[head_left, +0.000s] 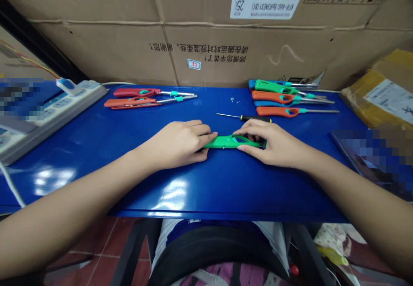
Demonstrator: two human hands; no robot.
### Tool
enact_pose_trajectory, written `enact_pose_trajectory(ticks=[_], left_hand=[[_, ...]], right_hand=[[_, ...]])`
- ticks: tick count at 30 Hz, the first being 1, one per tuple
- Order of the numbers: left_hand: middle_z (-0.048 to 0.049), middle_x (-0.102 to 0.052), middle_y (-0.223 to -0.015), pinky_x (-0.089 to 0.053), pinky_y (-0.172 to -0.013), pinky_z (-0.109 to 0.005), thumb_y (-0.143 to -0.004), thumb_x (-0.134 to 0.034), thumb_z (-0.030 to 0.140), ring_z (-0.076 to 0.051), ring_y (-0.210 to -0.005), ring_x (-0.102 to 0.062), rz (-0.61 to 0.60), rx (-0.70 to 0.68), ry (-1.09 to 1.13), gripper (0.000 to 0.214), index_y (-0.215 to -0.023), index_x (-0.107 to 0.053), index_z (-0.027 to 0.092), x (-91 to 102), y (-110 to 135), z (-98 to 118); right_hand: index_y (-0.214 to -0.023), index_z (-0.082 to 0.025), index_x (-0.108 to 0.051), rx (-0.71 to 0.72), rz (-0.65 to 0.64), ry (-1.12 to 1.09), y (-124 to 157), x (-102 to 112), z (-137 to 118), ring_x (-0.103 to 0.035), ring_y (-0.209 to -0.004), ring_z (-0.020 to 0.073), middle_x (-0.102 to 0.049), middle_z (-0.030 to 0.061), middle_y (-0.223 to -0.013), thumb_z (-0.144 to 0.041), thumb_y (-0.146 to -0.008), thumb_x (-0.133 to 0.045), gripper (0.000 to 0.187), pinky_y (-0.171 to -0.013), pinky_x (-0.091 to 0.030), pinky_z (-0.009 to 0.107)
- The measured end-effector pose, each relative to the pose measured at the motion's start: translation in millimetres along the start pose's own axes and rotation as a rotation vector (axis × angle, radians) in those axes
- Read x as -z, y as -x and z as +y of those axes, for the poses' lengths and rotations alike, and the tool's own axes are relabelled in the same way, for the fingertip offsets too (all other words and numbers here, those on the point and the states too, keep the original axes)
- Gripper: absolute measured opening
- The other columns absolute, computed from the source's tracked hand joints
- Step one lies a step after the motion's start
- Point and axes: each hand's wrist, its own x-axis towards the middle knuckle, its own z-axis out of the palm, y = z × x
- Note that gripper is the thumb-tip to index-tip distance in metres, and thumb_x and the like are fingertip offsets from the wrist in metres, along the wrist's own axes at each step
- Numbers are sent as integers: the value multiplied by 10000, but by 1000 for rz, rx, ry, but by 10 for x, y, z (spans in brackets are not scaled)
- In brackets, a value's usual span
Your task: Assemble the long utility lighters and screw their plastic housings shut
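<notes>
A green gas lighter [225,142] lies level between my two hands, just above or on the blue table. My left hand [190,144] grips its handle end, fingers on top and thumb below. Around the trigger-loop end my right hand [267,142] is closed, hiding part of that end; a dark piece shows by the fingers there. Right behind my right hand rests a screwdriver [254,118] with a black and yellow handle, its shaft pointing left. A few tiny screws [234,100] are scattered farther back.
Red and orange lighters [132,102] lie back left. Several orange, green and blue lighters [274,112] are piled back right. A power strip [54,109] stands at the left edge, a dark flat device [358,157] at the right. A large cardboard box [206,32] walls off the back.
</notes>
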Motion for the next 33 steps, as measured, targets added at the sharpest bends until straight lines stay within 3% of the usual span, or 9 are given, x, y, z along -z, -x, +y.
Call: enact_pose_trajectory(ticks=[5,12,23,29,33], left_hand=[[-106,-713,-1098,-580,-829,-360,-1002,-557,266,-253,-999,-677,48,4,48,370,-1331,-641,119,-10,17,-38],[-126,-734,-1014,-561,-827,-340,-1044,-503,299,-229,-909,-679,208,-40,84,329,-1215,-662,68,-18,24,-49],[-123,-734,-963,-551,-782,-344,-1057,-457,292,-226,-850,-681,147,6,181,316,-1169,-678,96,-64,4,-6],[-111,-720,-953,-536,-772,-331,-1043,-486,268,-219,-839,-670,140,13,250,288,-1169,-676,93,-50,3,-13],[-110,-709,-967,-534,-774,-334,-1044,-484,268,-218,-850,-659,151,22,271,292,-1184,-665,86,-58,-3,10]], right_hand=[[-1235,-156,-695,86,-27,9,22,39,3,-637,-988,213,-661,101,-1109,-328,-972,-583,333,-879,-528,357],[-1142,-165,-735,198,8,83,28,45,6,-656,-964,209,-677,98,-1087,-322,-986,-583,269,-870,-532,349],[-1153,-219,-732,152,-71,139,41,55,1,-654,-967,239,-690,99,-1125,-343,-1011,-527,278,-892,-536,411],[-1121,-191,-735,162,-52,128,55,49,-15,-658,-930,218,-688,98,-1115,-324,-1002,-536,267,-853,-542,383],[-1245,-195,-700,193,10,207,59,19,-26,-676,-976,227,-708,95,-1160,-319,-993,-553,318,-866,-533,373]])
